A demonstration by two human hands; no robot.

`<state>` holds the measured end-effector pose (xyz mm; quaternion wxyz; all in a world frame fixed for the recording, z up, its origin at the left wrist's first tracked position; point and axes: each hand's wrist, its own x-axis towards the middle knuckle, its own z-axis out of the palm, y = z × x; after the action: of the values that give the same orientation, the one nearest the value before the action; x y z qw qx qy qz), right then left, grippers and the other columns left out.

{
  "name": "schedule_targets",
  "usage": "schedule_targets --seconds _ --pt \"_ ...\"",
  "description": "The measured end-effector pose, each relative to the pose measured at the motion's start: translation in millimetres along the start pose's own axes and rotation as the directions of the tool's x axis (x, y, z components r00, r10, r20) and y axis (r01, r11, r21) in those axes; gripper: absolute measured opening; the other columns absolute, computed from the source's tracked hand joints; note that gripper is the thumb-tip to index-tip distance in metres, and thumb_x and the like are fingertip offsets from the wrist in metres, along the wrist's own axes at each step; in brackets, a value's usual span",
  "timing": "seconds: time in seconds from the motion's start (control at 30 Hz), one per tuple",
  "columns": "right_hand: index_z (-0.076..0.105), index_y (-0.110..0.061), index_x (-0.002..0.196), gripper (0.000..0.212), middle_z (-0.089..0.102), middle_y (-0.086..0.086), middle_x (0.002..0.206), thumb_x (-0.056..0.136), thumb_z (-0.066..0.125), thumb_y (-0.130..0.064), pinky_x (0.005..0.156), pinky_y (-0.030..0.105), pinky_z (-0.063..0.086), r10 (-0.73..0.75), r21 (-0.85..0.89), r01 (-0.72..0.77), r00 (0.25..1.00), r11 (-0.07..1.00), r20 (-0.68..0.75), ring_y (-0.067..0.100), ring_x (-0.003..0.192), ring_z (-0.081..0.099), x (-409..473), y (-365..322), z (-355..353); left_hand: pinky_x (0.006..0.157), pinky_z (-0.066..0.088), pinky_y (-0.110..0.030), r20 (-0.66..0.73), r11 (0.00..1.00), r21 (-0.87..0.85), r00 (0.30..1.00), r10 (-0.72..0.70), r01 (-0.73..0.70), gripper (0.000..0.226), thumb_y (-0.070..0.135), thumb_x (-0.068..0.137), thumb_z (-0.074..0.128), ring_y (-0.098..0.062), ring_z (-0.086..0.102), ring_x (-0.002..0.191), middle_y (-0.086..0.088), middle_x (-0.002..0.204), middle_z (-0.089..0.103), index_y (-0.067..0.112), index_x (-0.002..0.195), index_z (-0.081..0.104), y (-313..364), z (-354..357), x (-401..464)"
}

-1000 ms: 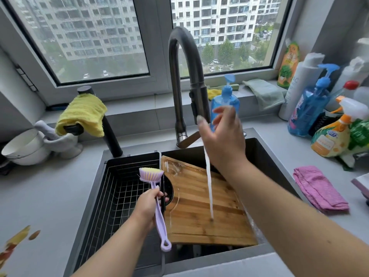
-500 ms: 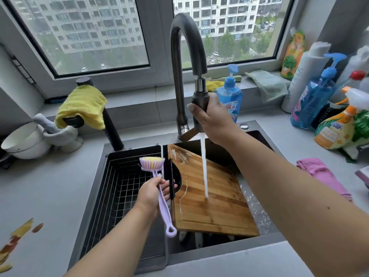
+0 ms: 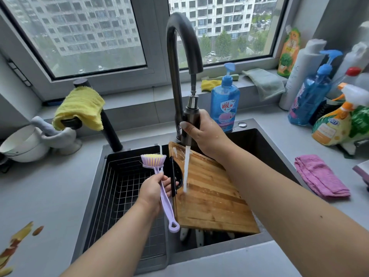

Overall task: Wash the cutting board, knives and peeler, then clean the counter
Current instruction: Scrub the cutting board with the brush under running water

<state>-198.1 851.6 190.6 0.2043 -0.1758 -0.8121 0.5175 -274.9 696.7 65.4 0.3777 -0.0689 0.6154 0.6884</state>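
A wooden cutting board (image 3: 211, 200) lies tilted in the dark sink (image 3: 265, 148), with water running onto it. My right hand (image 3: 203, 134) grips the pull-out faucet spray head (image 3: 190, 124), drawn down off the spout on its hose. My left hand (image 3: 152, 185) holds a lilac dish brush (image 3: 159, 176), bristles up, left of the board. It also touches the board's black edge handle (image 3: 173, 176). White handles, likely knives (image 3: 191, 236), poke out under the board's near edge. No peeler is visible.
A black wire drain basket (image 3: 123, 196) fills the sink's left part. Blue soap bottle (image 3: 224, 102) stands behind the sink; spray bottles (image 3: 335, 120) crowd the right counter. A pink cloth (image 3: 319, 175) lies right. Peel scraps (image 3: 18, 242) lie on the left counter; white bowl (image 3: 22, 144) far left.
My right hand closed on the faucet head and pulled it down out of the spout, exposing the hose. The water stream shifted left on the board. My left hand and brush stayed almost still.
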Motion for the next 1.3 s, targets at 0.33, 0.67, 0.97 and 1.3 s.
schedule_targets --seconds 0.33,0.67,0.97,1.3 --pt "0.048 -0.019 0.116 0.040 0.059 -0.003 0.103 0.087 0.066 -0.039 0.068 0.018 0.047 -0.014 -0.090 0.019 0.999 0.996 0.049 0.009 0.090 0.058 1.3 -1.4 -7.3 0.056 0.034 -0.028 0.004 1.000 0.010 1.000 -0.005 0.005 0.033 0.025 0.101 0.040 -0.023 0.056 0.066 -0.012 0.080 0.048 0.016 0.069 0.042 0.1 0.5 1.0" --pt "0.051 -0.025 0.100 0.034 0.061 -0.009 0.092 0.079 0.077 -0.032 0.087 0.040 0.053 -0.019 -0.217 0.026 0.999 0.976 0.033 0.015 0.094 0.061 19.6 7.1 -18.0 0.061 0.040 -0.031 0.002 1.000 0.015 1.000 0.007 -0.007 0.030 0.022 0.102 0.038 -0.029 0.066 0.072 -0.017 0.097 0.049 0.013 0.073 0.042 1.1 -0.6 -2.3" --pt "0.049 -0.022 0.101 0.041 0.058 -0.013 0.083 0.076 0.081 -0.019 0.053 0.002 0.041 -0.056 -0.142 0.055 0.998 0.988 -0.007 -0.008 0.065 0.060 39.0 2.2 -4.4 0.064 0.049 -0.033 0.003 0.998 0.060 1.000 0.017 -0.017 0.032 0.020 0.103 0.037 -0.030 0.066 0.072 -0.023 0.101 0.052 0.013 0.071 0.040 4.6 3.8 -8.0" --pt "0.048 -0.027 0.102 0.045 0.061 -0.006 0.098 0.073 0.082 -0.029 0.087 0.034 0.049 -0.077 -0.316 0.062 0.996 0.947 -0.037 0.018 0.097 0.059 51.5 7.9 -12.3 0.064 0.050 -0.034 0.012 0.998 0.059 1.000 0.025 -0.025 0.030 0.019 0.102 0.037 -0.031 0.066 0.071 -0.018 0.103 0.051 0.013 0.072 0.040 7.1 6.0 -9.5"
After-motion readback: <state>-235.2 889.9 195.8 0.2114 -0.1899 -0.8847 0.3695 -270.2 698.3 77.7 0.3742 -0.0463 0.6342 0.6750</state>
